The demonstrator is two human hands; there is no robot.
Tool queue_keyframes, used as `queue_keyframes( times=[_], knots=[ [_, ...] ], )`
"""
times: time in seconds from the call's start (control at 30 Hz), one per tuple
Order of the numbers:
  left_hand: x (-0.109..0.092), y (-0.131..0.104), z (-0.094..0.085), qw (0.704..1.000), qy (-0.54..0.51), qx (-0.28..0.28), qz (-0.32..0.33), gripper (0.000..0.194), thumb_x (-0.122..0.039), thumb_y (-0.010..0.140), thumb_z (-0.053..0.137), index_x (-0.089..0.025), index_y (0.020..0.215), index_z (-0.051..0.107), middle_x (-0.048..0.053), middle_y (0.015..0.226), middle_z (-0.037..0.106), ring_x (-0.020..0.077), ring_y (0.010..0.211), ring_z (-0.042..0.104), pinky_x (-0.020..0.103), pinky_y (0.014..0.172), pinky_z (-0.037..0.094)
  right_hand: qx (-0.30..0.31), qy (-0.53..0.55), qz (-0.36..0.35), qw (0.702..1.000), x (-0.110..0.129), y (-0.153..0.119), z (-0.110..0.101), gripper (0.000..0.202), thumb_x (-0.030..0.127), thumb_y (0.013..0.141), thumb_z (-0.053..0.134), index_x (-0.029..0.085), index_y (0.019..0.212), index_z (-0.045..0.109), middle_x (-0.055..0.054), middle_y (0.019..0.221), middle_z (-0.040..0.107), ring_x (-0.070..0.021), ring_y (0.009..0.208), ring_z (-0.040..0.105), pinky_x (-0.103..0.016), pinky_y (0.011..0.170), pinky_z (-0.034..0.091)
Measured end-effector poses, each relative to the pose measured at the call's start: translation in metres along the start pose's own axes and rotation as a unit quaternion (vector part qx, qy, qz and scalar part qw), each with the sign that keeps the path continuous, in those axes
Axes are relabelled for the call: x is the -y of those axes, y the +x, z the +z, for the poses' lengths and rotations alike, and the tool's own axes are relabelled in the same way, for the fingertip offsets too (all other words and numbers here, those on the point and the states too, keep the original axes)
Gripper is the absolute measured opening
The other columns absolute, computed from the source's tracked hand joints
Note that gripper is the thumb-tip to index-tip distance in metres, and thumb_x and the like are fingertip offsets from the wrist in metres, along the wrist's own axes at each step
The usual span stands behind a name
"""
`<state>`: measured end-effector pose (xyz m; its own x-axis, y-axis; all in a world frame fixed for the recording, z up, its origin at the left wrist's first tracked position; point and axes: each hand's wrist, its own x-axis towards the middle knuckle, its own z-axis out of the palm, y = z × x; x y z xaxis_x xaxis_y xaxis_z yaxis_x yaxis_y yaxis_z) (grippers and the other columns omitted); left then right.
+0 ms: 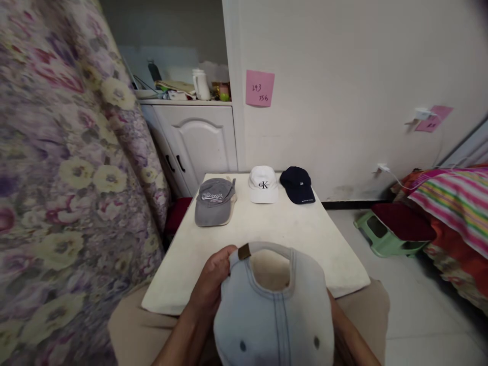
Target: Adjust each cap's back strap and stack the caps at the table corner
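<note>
Pale blue cap is filling the near side at 6 o'clock, its back opening facing up and its brown strap tab sitting at about 11 o'clock on it. 1 left hand is clamping the cap's edge just beside that tab, its thumb and fingers closing together on the fabric. The right hand is mostly hiding behind the cap's 3 o'clock side, so how far its fingers are opening cannot be told.

Beyond, 3 caps are resting on the cream table: the grey cap at 11 o'clock, the white cap at 12, and the navy cap nearer 1. A green stool with a dark red top is standing on the floor at 2 o'clock.
</note>
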<state>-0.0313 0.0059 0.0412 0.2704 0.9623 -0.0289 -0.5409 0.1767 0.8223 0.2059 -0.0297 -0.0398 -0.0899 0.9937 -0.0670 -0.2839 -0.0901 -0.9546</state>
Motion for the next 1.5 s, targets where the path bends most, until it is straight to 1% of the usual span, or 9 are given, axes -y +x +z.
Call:
queue_keyframes(
  times=[0.3, 0.5, 0.7, 0.77, 0.87, 0.97, 1.1, 1.33, 1.5],
  knots=[
    [0.012, -0.005, -0.009, 0.994, 0.07, 0.055, -0.056, 0.035, -0.046, 0.078, 0.075, -0.015, 0.075, 0.059, -0.004, 0.059, 0.048, 0.0065, 0.051, 0.037, 0.016, 0.048, 0.028, -0.076, -0.069, -0.013, 0.995, -0.012, 0.011, -0.03, 0.037, 0.051, 0.06, 0.082, 0.023, 0.083, 0.077, -0.009, 0.089, 0.077, -0.0301, 0.084, 0.066, -0.045, 0.087, 0.053],
    [0.015, -0.01, -0.01, 0.991, 0.086, 0.059, -0.08, 0.037, -0.048, 0.077, 0.076, -0.015, 0.075, 0.058, -0.004, 0.059, 0.047, 0.0064, 0.049, 0.035, 0.017, 0.046, 0.025, 0.008, -0.09, -0.019, 0.996, -0.01, 0.003, -0.038, 0.025, 0.044, 0.069, 0.079, 0.025, 0.085, 0.074, -0.005, 0.086, 0.074, -0.0268, 0.081, 0.064, -0.037, 0.077, 0.053],
    [0.015, -0.019, -0.002, 0.975, 0.181, 0.075, -0.104, 0.039, -0.052, 0.08, 0.072, -0.016, 0.077, 0.058, -0.004, 0.062, 0.048, 0.008, 0.053, 0.036, 0.019, 0.049, 0.025, 0.014, 0.025, 0.033, 0.999, 0.017, 0.002, -0.035, 0.027, 0.049, 0.088, 0.066, 0.023, 0.094, 0.07, -0.005, 0.091, 0.074, -0.0192, 0.078, 0.066, -0.03, 0.072, 0.052],
    [0.013, -0.022, 0.003, 0.964, 0.233, 0.076, -0.1, 0.038, -0.052, 0.083, 0.069, -0.016, 0.077, 0.058, -0.004, 0.063, 0.048, 0.0085, 0.055, 0.037, 0.019, 0.05, 0.026, 0.056, 0.036, -0.004, 0.998, 0.037, 0.003, -0.031, 0.035, 0.053, 0.092, 0.06, 0.021, 0.101, 0.07, -0.008, 0.1, 0.074, -0.0202, 0.088, 0.068, -0.03, 0.079, 0.052],
    [0.011, -0.023, 0.009, 0.954, 0.275, 0.076, -0.096, 0.037, -0.051, 0.085, 0.066, -0.016, 0.078, 0.058, -0.004, 0.064, 0.047, 0.0091, 0.057, 0.037, 0.02, 0.052, 0.026, 0.161, -0.004, -0.03, 0.987, 0.065, 0.003, -0.025, 0.048, 0.059, 0.085, 0.067, 0.02, 0.113, 0.068, -0.009, 0.102, 0.073, -0.02, 0.089, 0.068, -0.029, 0.079, 0.053],
    [0.009, -0.022, 0.011, 0.962, 0.24, 0.075, -0.109, 0.036, -0.051, 0.083, 0.068, -0.016, 0.077, 0.06, -0.003, 0.062, 0.048, 0.0099, 0.055, 0.037, 0.021, 0.051, 0.026, 0.231, -0.05, -0.014, 0.971, 0.082, 0.001, -0.02, 0.039, 0.042, 0.083, 0.077, 0.022, 0.115, 0.068, -0.004, 0.092, 0.074, -0.0166, 0.082, 0.069, -0.027, 0.075, 0.053],
    [0.01, -0.022, 0.007, 0.975, 0.175, 0.077, -0.114, 0.04, -0.053, 0.084, 0.063, -0.014, 0.075, 0.067, 0.0, 0.062, 0.052, 0.0124, 0.057, 0.041, 0.023, 0.054, 0.03, 0.197, -0.086, -0.013, 0.977, 0.083, -0.002, -0.02, 0.023, 0.031, 0.087, 0.073, 0.021, 0.108, 0.069, -0.001, 0.085, 0.072, -0.0127, 0.076, 0.067, -0.023, 0.07, 0.051],
    [0.016, -0.023, 0.008, 0.978, 0.132, 0.083, -0.138, 0.029, -0.04, 0.075, 0.078, -0.015, 0.087, 0.071, 0.003, 0.073, 0.062, 0.0136, 0.063, 0.051, 0.022, 0.056, 0.036, 0.165, -0.114, -0.028, 0.979, 0.08, -0.001, -0.022, 0.022, 0.033, 0.09, 0.07, 0.021, 0.108, 0.068, -0.002, 0.081, 0.072, -0.0141, 0.073, 0.065, -0.024, 0.064, 0.049],
    [-0.011, -0.015, 0.03, 0.985, 0.134, 0.094, -0.06, 0.027, -0.038, 0.076, 0.079, -0.016, 0.09, 0.071, 0.001, 0.072, 0.062, 0.0111, 0.059, 0.05, 0.02, 0.053, 0.034, 0.126, -0.056, -0.142, 0.98, 0.108, 0.0, -0.008, 0.021, 0.03, 0.088, 0.072, 0.024, 0.108, 0.07, -0.002, 0.08, 0.07, -0.0151, 0.07, 0.065, -0.025, 0.06, 0.051]
  ],
)
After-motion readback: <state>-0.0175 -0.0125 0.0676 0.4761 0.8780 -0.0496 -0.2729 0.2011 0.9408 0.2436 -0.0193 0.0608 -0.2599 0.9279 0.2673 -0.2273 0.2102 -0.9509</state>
